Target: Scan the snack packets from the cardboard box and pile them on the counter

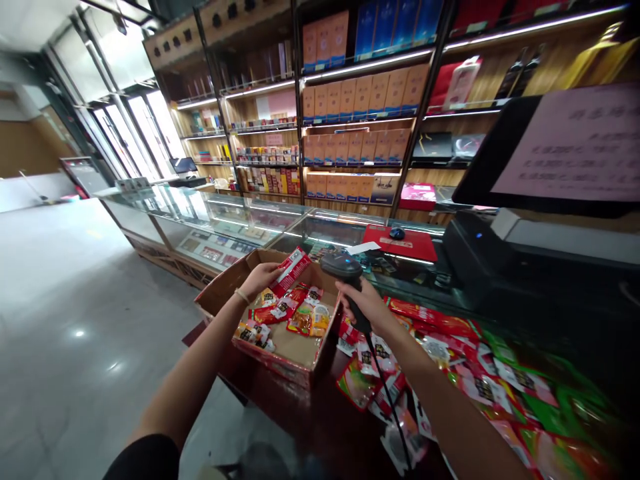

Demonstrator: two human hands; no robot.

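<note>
My left hand (259, 276) is closed on a red snack packet (291, 268), held above an open cardboard box (280, 357). Several red and orange snack packets (287, 310) lie inside the box. My right hand (367, 305) grips the handle of a black barcode scanner (342, 267), whose head points toward the held packet. The scanner's black cable (387, 393) hangs down along my right forearm. More snack packets (480, 373), red and green, are spread over the counter to the right of the box.
A dark counter (325, 413) carries the box. A glass display case (225, 223) runs back left. A red mat with a computer mouse (397, 233) and a black monitor (545, 157) stand at the right. Shelves of boxed goods (357, 97) fill the wall.
</note>
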